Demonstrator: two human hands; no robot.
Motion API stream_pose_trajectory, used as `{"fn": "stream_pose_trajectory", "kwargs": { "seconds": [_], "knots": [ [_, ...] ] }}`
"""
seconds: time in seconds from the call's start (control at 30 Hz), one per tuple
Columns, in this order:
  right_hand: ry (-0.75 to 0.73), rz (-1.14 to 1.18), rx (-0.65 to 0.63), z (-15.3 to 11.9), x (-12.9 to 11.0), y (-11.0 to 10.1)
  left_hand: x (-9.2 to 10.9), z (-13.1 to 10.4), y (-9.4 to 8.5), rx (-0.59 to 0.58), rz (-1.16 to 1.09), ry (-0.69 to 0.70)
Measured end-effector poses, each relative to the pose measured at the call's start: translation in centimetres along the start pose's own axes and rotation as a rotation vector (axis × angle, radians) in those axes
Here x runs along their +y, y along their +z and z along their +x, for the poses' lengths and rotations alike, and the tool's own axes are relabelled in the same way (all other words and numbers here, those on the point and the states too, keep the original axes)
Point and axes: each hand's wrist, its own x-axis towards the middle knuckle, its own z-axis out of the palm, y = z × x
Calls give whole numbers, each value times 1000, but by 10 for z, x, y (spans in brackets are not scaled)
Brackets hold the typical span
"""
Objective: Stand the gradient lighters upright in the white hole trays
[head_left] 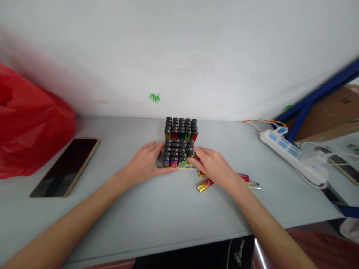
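Cigarette lighters (174, 161) with black tops and coloured bodies stand upright in rows in a pale tray (191, 166). My left hand (147, 160) grips the tray's left side, thumb along its front edge and fingers along the side. At the tray's right front, my right hand (211, 162) pinches a lighter (192, 153) among the rows; its lower part is hidden by my fingers. Holes show in the tray's front right corner. Loose lighters (205, 184), gold and red, lie on the table beneath and beside my right hand, which partly covers them.
Behind the tray stands another block of upright lighters (181, 129), near the wall. A phone (66, 168) and a red plastic bag (30, 123) are at left. To the right lies a white power strip (293, 155) with cables, beside a blue metal frame (301, 116) and cardboard box (328, 112).
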Motion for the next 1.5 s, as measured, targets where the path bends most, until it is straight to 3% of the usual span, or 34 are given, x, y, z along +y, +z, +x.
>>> {"fn": "stream_pose_trajectory", "kwargs": {
  "seconds": [0.1,0.27,0.4,0.57,0.77,1.07,1.17,1.27,1.37,1.5],
  "knots": [
    [44,37,-13,-6,2,-17,1,1,0,-12,-1,-10],
    [237,68,214,-52,27,-59,1,2,-2,-32,15,-24],
    [294,33,135,-98,49,-78,-1,3,-1,-36,27,-28],
    [323,44,63,-126,62,-81,-4,2,0,-23,-5,-37],
    [329,36,59,-146,55,-84,-5,2,1,-23,0,-35],
    [348,19,208,-196,50,-48,-5,1,0,-24,71,30],
    [433,102,281,-194,48,-49,-5,2,0,-36,67,20],
    [517,204,449,-174,49,-60,-4,2,-1,-46,52,-16],
    [494,346,569,-132,51,-73,-2,2,-2,-32,36,-36],
    [348,573,476,-65,48,-84,2,3,-3,10,34,-49]
  ]
}}
